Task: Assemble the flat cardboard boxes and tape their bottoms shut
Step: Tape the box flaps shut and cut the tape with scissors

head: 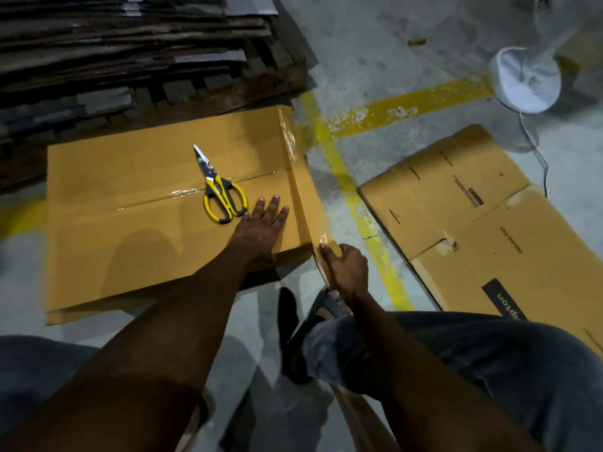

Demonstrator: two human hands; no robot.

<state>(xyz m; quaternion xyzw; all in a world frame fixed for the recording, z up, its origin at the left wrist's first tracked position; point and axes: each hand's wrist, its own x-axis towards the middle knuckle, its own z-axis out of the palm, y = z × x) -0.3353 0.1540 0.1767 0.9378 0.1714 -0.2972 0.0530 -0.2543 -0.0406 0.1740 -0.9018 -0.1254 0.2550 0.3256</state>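
Box [130, 223] lies under flat left hand [262, 228], while right hand [347, 267] grips what seems a tape roll [335, 247].

Brown box [146, 230] sits bottom-up on floor [359, 44], centre seam and right edge covered with glossy tape [289, 141]

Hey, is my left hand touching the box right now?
Touching. The head view shows the left hand lying flat, fingers spread, on top of the box.
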